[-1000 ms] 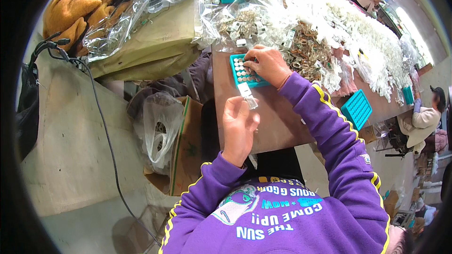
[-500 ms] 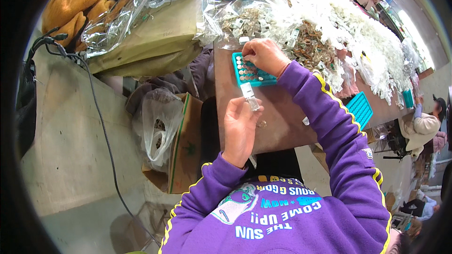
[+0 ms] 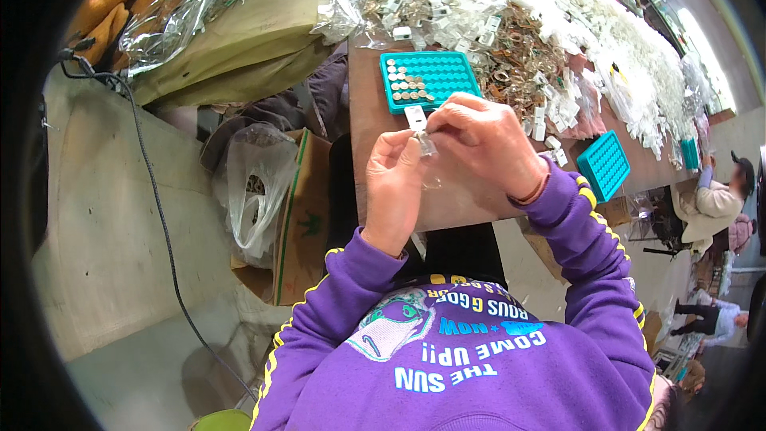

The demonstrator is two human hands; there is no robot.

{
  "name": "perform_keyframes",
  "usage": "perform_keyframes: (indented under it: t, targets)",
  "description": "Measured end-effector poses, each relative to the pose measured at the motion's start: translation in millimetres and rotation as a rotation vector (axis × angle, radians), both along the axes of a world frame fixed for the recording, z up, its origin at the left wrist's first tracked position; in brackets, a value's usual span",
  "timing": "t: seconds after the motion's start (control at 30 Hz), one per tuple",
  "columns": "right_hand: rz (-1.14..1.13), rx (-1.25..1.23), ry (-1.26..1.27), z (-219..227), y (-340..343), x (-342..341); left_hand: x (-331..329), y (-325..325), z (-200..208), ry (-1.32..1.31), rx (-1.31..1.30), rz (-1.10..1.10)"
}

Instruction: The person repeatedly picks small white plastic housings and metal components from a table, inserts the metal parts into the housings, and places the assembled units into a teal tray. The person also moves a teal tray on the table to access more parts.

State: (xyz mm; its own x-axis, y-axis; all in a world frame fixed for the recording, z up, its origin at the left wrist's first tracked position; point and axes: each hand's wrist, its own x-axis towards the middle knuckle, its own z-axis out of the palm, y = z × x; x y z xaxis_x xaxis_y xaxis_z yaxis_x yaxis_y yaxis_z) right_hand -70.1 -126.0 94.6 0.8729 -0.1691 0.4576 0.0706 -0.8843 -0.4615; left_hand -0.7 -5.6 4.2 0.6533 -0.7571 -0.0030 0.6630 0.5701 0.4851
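Note:
Between my left fingertips, my left hand (image 3: 394,187) pinches a small white plastic case (image 3: 415,117) with a clear part (image 3: 427,145). My right hand (image 3: 496,148) has come up to the same piece, its fingers closed against the clear part. Whatever those right fingers hold is too small to make out. Just beyond the hands lies a teal tray (image 3: 447,68) with rows of small pockets. Silvery button cells (image 3: 411,88) sit in its left and near pockets.
A second teal tray (image 3: 604,166) lies at the table's right edge. A large pile of white plastic pieces (image 3: 590,40) and brownish small parts (image 3: 511,52) covers the far side. A cardboard box with a plastic bag (image 3: 259,183) stands on the left. Co-workers sit at right.
My right hand has left the tray and come back to the case in my left hand. The left hand has moved slightly, and the view has shifted.

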Motion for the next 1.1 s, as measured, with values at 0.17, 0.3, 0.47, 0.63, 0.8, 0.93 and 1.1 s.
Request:
perform_keyframes:
  t: [0.17,0.3,0.47,0.63,0.8,0.93,1.1]
  targets:
    - [-0.014,-0.108,0.023,-4,7,-5,0,1,1,0.021,-0.014,-0.002]
    - [-0.035,-0.111,0.014,-4,12,-5,0,0,1,0.020,0.015,0.013]
    - [0.002,-0.118,0.076,0,10,-3,1,3,1,-0.026,0.048,-0.014]
    - [0.041,-0.052,0.070,6,6,-9,1,3,5,-0.038,0.063,-0.009]
    - [-0.026,0.031,-0.043,3,7,-6,1,3,6,-0.042,0.021,-0.028]
    - [-0.004,0.072,-0.051,-1,3,-1,2,2,2,-0.021,0.014,-0.029]
    - [0.026,-0.279,-0.102,-10,10,-8,6,3,-4,-0.004,-0.006,-0.085]
